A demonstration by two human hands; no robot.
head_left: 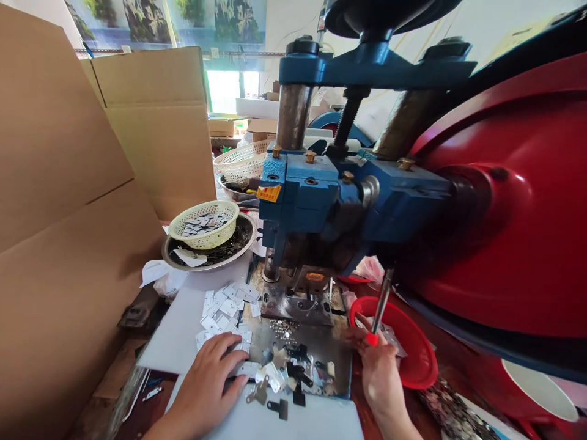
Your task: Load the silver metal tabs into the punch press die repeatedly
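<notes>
My left hand (208,382) lies palm down with its fingers spread, at the edge of a loose pile of flat rectangular metal plates (227,308). One pale plate (247,368) shows between its thumb and forefinger. My right hand (381,373) is beside the red-tipped lever (380,308) of a blue press (316,195). The lever's tip overlaps my right fingers, which are blurred, so their grip is unclear. Small T-shaped metal pieces (277,408) lie scattered between my hands. Tiny silvery bits (284,330) lie before the die (298,305).
A red bowl (424,370) stands right of the press, beneath a big red flywheel (518,214). At the left, a perforated basket (208,238) of plates sits in a metal basin (250,238). A tall cardboard box (59,153) borders the left side.
</notes>
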